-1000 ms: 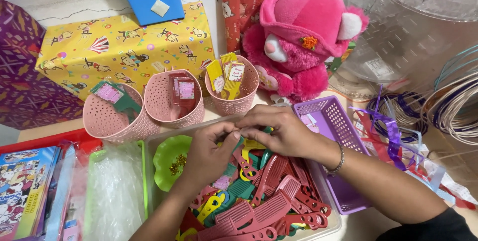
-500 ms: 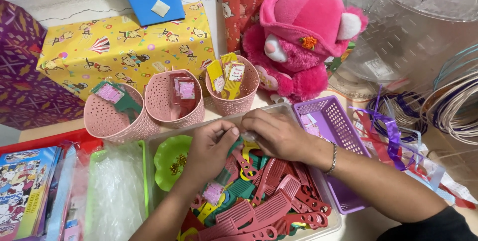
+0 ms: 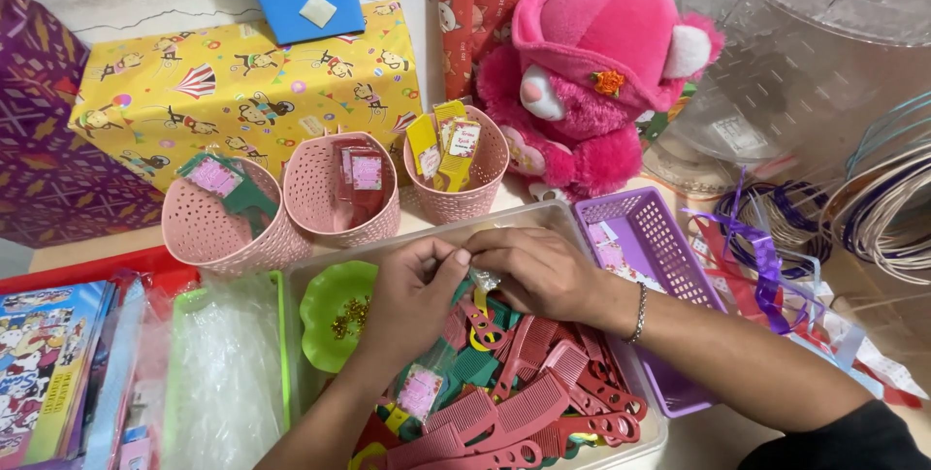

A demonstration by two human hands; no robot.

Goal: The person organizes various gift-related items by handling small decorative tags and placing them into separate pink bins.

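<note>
Both hands have drawn closer together since half a second ago, when they were spread along the near rim of the clear plastic bin (image 3: 543, 220); now they meet over its middle.

From the head camera, the left hand (image 3: 412, 297) and the right hand (image 3: 538, 271) touch at the fingertips, pinching between them a small crinkled clear wrapper (image 3: 482, 281) with a yellow comb showing just beneath it. Each hand's fingers are closed narrowly on that wrapper, with no gap to be seen. The wrapper hangs above the heap of red, green and yellow plastic combs (image 3: 524, 397) filling the bin. Just left of the left hand lies a lime-green scalloped dish (image 3: 330, 310). Behind the bin stand three pink perforated cups (image 3: 344, 198) holding carded combs, and a purple plastic basket (image 3: 655, 237) sits against the bin's right side.
</note>
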